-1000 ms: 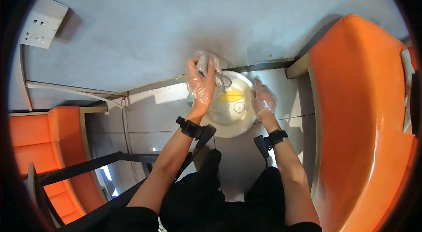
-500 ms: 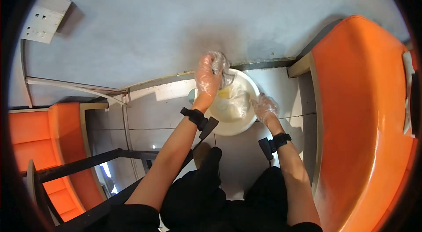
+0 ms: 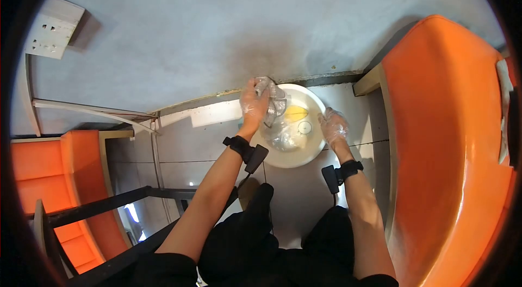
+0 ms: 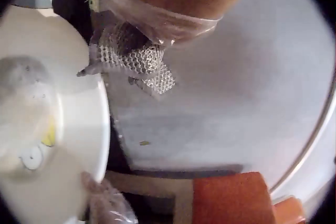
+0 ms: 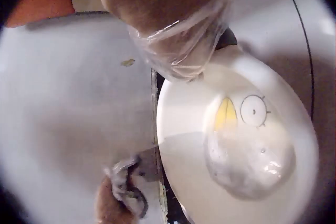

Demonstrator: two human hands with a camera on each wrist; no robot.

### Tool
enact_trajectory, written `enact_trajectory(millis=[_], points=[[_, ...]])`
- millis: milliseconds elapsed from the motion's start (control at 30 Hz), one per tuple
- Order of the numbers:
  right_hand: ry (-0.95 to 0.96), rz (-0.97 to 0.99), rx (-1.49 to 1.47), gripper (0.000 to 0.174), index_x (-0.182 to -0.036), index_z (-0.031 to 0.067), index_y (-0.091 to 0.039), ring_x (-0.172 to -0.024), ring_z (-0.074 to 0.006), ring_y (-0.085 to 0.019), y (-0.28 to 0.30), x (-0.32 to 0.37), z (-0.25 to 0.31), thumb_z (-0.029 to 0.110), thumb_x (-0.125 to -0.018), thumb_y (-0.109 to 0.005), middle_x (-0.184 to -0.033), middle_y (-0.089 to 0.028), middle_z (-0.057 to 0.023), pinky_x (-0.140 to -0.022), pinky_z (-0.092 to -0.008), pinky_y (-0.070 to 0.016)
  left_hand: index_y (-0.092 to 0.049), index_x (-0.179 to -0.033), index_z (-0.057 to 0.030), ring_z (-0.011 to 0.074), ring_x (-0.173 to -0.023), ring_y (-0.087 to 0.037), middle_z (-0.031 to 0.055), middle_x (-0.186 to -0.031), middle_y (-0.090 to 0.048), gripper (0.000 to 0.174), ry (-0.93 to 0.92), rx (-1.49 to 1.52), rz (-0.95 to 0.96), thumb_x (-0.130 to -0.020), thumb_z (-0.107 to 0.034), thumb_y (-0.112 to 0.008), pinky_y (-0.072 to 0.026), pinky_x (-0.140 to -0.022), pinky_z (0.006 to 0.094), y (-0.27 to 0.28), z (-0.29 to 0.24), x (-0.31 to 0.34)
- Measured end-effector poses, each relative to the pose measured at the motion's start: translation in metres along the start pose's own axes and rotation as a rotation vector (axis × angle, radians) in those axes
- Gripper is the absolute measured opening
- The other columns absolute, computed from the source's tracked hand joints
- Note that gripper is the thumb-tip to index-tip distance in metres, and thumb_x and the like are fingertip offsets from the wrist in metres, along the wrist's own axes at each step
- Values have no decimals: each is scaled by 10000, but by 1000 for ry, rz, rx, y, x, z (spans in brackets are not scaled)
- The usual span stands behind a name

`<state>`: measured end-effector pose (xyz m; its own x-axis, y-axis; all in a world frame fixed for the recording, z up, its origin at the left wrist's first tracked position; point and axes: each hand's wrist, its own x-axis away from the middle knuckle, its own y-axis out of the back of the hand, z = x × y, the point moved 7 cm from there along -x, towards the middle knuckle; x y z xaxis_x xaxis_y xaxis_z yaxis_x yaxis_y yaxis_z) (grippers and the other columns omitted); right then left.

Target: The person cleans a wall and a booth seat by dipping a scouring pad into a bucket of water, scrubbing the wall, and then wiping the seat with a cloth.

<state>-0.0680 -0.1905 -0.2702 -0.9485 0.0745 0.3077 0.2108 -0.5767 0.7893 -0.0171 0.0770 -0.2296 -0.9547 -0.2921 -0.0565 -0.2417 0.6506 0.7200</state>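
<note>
1. One grey mesh cloth, silvery weave, bunched in the left hand. Loose part hangs over the upper-left rim of the white basin, head view. Can't tell if cloth touches rim.
2. Left hand: clear plastic glove, fingers closed round the cloth, little gap. Fingertips partly hidden by the folds.
3. Right hand: same glove type, at the basin's right rim, nearly closed, pinching the edge. Left wrist view has a digit lying over the inside of the rim; exact finger layout not readable.
4. White basin: round, on the tiled floor, far edge close to the foot of the grey wall.
5. Basin bottom: yellow leaf-shaped print with a round eye print just beside it, both right of centre in head view. Clear shiny patch left of them, glinting; can't tell if water or film.
6. Surroundings: orange seat along the floor's right edge, second orange bench at left, black frame lower left.
</note>
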Motion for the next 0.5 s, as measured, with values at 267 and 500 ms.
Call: enact_trajectory(millis=[267, 500], points=[[-63, 45, -196, 439, -1139, 2, -604, -949, -400, -638, 1, -7, -29, 368, -898, -577, -1018, -666, -225, -852, -438, -506, -500, -1038, -46, 228, -825, -563, 100, -907, -586, 277, -140, 268, -214, -883, -203, -667, -468, -774, 361, 25, -33, 5], [73, -178, 45, 472, -1273, 31, -531, -1099, -371, -583, 34, -3, 6, 304, -897, -611, -1179, -612, -208, -952, -411, -464, -529, -1066, -74, 252, -771, -592, 106, -873, -618, 300, -153, 133, 146, -846, -210, -682, -473, -737, 368, -11, -59, 18]])
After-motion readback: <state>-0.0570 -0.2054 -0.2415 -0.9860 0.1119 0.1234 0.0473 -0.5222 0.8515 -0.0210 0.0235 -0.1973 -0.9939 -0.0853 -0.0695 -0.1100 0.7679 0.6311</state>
